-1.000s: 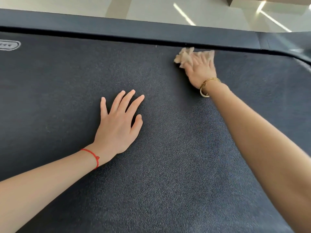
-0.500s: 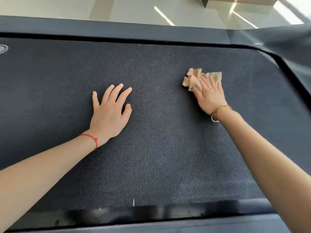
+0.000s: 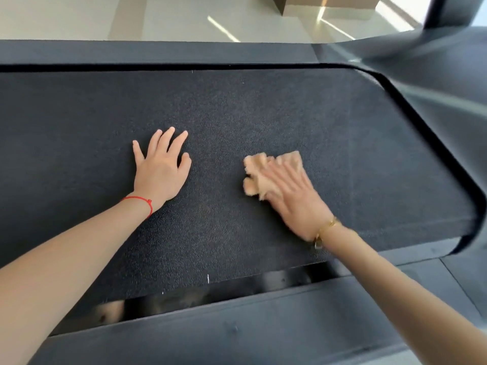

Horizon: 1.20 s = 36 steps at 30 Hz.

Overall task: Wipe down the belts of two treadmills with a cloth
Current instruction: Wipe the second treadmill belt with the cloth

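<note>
Brown box [image 3: 324, 5] on pale floor [image 3: 171, 19]

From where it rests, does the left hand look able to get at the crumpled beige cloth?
Probably yes. The left hand lies flat on the dark textured treadmill belt, with only bare belt between it and the crumpled beige cloth; however, the right hand presses on the cloth's right part.

The treadmill belt [image 3: 237, 114] is a dark, grainy surface carrying both hands and the cloth. The left hand [image 3: 160, 175] lies flat on it, fingers [image 3: 168, 139] straight and spread. The crumpled tan cloth [image 3: 259, 172] lies on the belt under and beyond the fingers [image 3: 284, 169] of the right hand [image 3: 295, 198], which presses it down; this hand is motion-blurred. Dark side rails [image 3: 158, 52] border the belt past the fingertips and on the wrist side.
</note>
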Each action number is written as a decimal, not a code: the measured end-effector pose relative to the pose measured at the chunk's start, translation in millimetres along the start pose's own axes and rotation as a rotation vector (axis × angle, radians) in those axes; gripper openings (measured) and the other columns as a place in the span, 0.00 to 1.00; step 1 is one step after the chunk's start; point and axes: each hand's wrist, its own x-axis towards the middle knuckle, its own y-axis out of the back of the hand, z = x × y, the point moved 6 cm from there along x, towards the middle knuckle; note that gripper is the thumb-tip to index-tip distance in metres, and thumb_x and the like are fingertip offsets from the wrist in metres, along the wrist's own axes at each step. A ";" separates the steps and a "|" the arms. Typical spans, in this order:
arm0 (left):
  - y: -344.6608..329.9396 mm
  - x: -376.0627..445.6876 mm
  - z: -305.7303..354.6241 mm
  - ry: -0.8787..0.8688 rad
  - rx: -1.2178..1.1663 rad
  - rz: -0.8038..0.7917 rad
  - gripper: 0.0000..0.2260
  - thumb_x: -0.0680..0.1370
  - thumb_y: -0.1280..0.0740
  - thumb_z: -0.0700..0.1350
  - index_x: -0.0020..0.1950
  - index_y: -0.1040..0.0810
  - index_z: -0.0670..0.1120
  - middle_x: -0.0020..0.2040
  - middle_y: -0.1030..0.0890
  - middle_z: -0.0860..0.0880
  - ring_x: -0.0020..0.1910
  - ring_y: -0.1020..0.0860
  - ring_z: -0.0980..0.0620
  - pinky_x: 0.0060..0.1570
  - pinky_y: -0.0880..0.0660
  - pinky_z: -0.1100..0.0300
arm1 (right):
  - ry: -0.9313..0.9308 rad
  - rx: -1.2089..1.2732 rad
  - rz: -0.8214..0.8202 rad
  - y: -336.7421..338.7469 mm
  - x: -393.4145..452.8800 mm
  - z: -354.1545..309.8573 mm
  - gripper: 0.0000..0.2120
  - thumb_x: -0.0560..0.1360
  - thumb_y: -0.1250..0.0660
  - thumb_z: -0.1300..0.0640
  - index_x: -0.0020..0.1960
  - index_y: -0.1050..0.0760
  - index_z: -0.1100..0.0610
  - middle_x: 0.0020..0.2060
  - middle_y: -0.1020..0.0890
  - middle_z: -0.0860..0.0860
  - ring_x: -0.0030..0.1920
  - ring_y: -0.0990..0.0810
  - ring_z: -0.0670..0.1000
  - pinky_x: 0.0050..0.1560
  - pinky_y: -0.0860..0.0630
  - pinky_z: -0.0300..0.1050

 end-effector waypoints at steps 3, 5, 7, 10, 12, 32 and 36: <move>-0.2 -0.5 -0.2 0.003 -0.018 0.003 0.23 0.83 0.46 0.51 0.79 0.39 0.53 0.79 0.40 0.49 0.80 0.47 0.48 0.74 0.55 0.32 | -0.345 -0.016 0.003 2.1 6.9 37.0 0.35 0.77 0.63 0.37 0.79 0.49 0.51 0.79 0.48 0.48 0.79 0.56 0.51 0.77 0.63 0.52; -0.6 -0.5 -0.1 -0.001 -0.014 0.003 0.23 0.83 0.46 0.51 0.79 0.39 0.53 0.79 0.40 0.48 0.80 0.47 0.47 0.74 0.55 0.31 | -0.345 -0.050 -0.001 -3.2 4.6 13.1 0.36 0.76 0.63 0.37 0.79 0.48 0.51 0.79 0.47 0.47 0.79 0.55 0.52 0.77 0.63 0.53; -1.2 -0.9 0.1 0.007 -0.022 0.001 0.23 0.83 0.45 0.50 0.79 0.39 0.52 0.79 0.40 0.47 0.80 0.47 0.46 0.74 0.55 0.31 | -0.169 -0.056 -0.013 -9.6 -5.9 -36.9 0.32 0.79 0.57 0.40 0.79 0.44 0.54 0.78 0.43 0.50 0.79 0.50 0.54 0.77 0.58 0.56; -2.5 -5.3 9.4 0.062 -0.062 -0.020 0.23 0.83 0.45 0.48 0.79 0.39 0.50 0.80 0.41 0.46 0.80 0.48 0.43 0.73 0.58 0.30 | -0.015 -0.003 -0.033 -20.5 -36.2 -94.2 0.27 0.82 0.53 0.43 0.78 0.43 0.51 0.78 0.44 0.47 0.79 0.53 0.51 0.78 0.58 0.55; -3.6 -11.4 26.8 0.046 -0.047 -0.017 0.24 0.83 0.45 0.48 0.80 0.40 0.50 0.80 0.41 0.46 0.80 0.48 0.42 0.73 0.57 0.30 | -0.022 0.049 -0.037 -21.2 -49.5 -103.8 0.26 0.82 0.55 0.42 0.78 0.44 0.48 0.79 0.47 0.44 0.79 0.56 0.48 0.77 0.60 0.51; -49.4 0.5 175.6 -0.169 -0.045 -0.115 0.25 0.83 0.48 0.48 0.81 0.46 0.49 0.81 0.45 0.46 0.80 0.51 0.43 0.73 0.58 0.30 | -0.434 -0.003 -0.018 15.4 -100.0 21.9 0.32 0.78 0.62 0.38 0.79 0.50 0.47 0.79 0.51 0.45 0.79 0.58 0.49 0.77 0.64 0.50; -54.8 10.8 181.0 -0.134 -0.020 -0.106 0.25 0.83 0.47 0.49 0.81 0.44 0.48 0.81 0.44 0.45 0.80 0.50 0.42 0.72 0.58 0.29 | -0.334 0.005 0.058 33.0 -111.1 59.1 0.28 0.82 0.55 0.43 0.78 0.43 0.53 0.78 0.42 0.52 0.78 0.48 0.54 0.77 0.57 0.50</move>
